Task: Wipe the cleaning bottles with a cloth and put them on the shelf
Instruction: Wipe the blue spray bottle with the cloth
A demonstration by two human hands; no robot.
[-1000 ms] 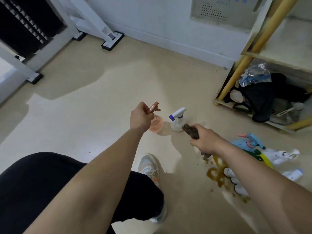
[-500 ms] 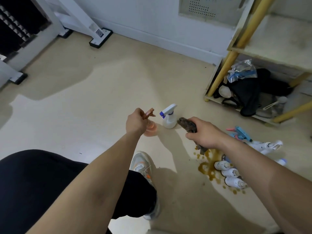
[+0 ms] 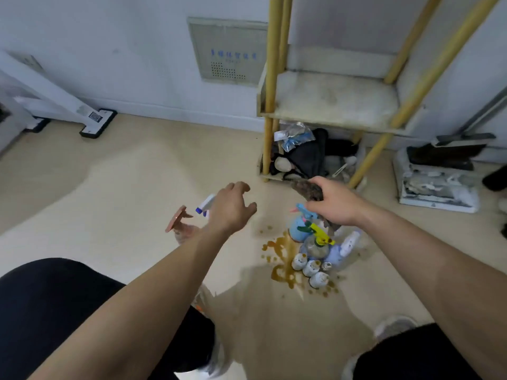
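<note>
1. As the person is leaning over the beige floor, the head camera is looking down along 2 bare forearms reaching forward.
2. The left hand is hovering with its fingers loosely spread, holding nothing. It is partly covering a white spray bottle with a blue nozzle.
3. A pink spray bottle is sitting just left of the white one. It is blurred, and the left wrist is partly hiding its body.
4. The right hand is curling its fingers around a dark brown cloth, which is poking out past the thumb toward the shelf.
5. Below that hand, a cluster of bottles is sitting on the floor:
   - a light blue bottle;
   - a clear bottle with a yellow and green trigger;
   - a white bottle lying on its side;
   - 3 small white bottles lined up at the near edge.
6. A brown spill is spreading across the floor, touching the left side of the cluster.
7. The shelf, on yellow posts, is standing against the wall behind the hands. Its bottom tier is holding a black bag and a crinkled foil packet.
8. Every bottle I can see is sitting on the floor.
</note>
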